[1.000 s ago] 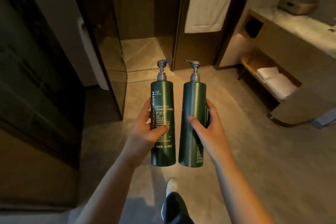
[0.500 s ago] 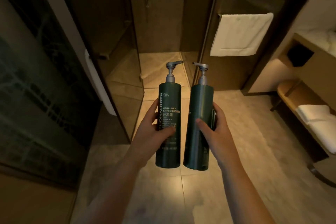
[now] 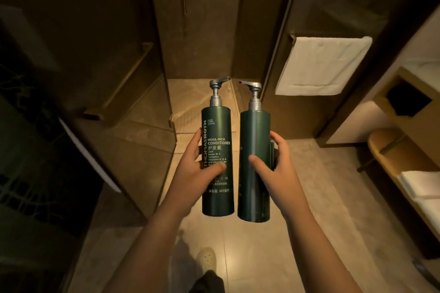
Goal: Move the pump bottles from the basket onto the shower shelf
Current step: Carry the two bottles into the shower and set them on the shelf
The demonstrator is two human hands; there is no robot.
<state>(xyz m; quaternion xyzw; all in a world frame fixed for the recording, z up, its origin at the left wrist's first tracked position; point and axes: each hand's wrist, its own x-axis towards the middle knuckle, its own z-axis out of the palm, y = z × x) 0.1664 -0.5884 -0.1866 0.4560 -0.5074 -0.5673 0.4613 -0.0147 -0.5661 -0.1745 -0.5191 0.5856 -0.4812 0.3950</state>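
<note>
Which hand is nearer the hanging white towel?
Right. The right hand, gripping the plain bottle, sits below and left of the towel; the left hand, on the conditioner bottle, is farther left.

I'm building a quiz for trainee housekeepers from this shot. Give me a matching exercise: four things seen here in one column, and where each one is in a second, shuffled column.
Things
1. conditioner bottle
2. second pump bottle
3. white towel
4. pale shoe

Places
A. hanging folded, upper right
B. gripped by the right hand
C. at the bottom of the view
D. gripped by the left hand

Pairs: 1-D, 2-B, 3-A, 4-C
</note>
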